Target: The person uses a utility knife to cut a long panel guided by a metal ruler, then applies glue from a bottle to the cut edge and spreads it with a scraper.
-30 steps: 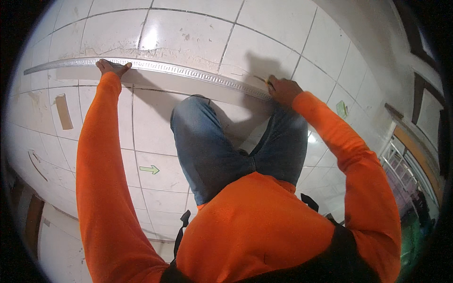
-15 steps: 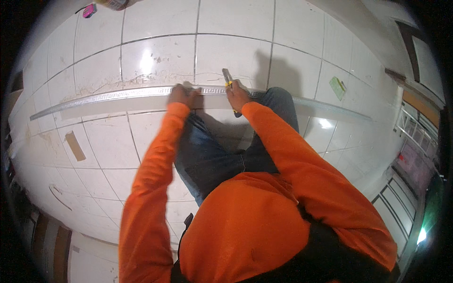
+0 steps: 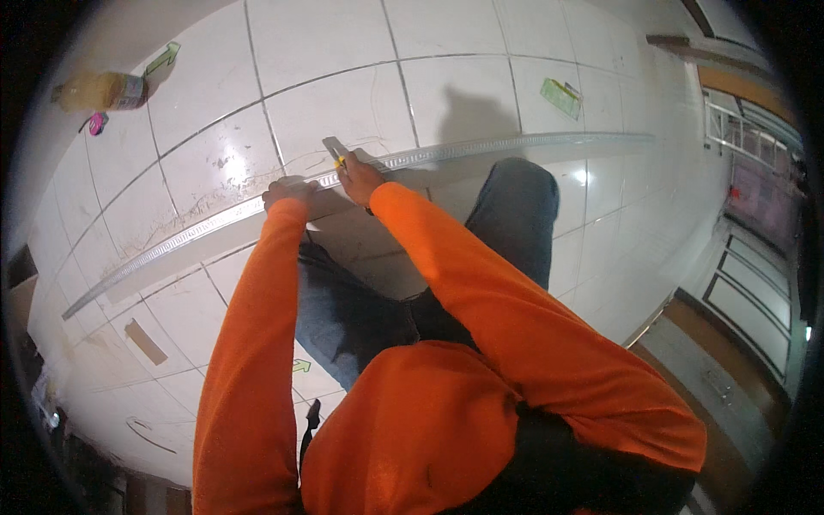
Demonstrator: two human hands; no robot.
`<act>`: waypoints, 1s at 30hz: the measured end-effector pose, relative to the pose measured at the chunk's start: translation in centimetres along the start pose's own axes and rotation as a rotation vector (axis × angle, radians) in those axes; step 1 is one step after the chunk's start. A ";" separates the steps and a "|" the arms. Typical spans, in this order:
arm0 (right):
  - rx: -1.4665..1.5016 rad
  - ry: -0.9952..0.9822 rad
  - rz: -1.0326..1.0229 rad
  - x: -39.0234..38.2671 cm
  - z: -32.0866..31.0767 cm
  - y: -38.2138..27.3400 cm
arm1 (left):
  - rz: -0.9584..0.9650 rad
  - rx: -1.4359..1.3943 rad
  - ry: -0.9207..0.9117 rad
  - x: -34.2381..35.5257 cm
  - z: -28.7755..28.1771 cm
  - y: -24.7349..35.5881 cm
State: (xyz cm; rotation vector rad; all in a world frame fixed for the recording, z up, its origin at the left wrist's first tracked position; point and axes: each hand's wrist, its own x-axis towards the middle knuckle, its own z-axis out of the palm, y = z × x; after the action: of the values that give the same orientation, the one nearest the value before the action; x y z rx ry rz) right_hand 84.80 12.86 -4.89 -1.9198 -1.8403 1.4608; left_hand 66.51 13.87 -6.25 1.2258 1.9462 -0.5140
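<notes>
A long silver trim strip (image 3: 197,225) with a key-like pattern lies across the tiled floor in front of me, over a whitish band. My left hand (image 3: 288,192) presses on it left of the middle, fingers curled over the strip. Just to the right, my right hand (image 3: 362,178) grips a yellow-and-black utility knife (image 3: 333,148); its flat grey end points away from me, above the strip's far edge. Most of the handle is hidden in the fist. My bent knees, in blue jeans (image 3: 519,210), are close behind the strip.
At the far left lie a clear bottle of yellowish liquid (image 3: 107,91), a small pink object (image 3: 99,124) and a green arrow-shaped piece (image 3: 161,58). A green packet (image 3: 561,98) lies beyond the strip at right. Brown tape (image 3: 146,342) lies at near left. White walls rise at the sides.
My view has turned, so the strip now slants and the bottle shows fully. Both hands appear farther left along the strip and closer together, the knife still in my right hand.
</notes>
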 end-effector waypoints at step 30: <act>-0.392 -0.094 0.024 -2.2 -19.6 21.0 | 0.162 -0.639 0.164 4.2 5.1 -0.9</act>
State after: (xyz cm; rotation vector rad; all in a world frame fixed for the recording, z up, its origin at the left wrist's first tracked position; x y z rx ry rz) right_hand 113.43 15.67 -6.92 -2.0689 -2.2981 1.2910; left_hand 66.63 12.40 -12.73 1.0063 1.9031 0.2904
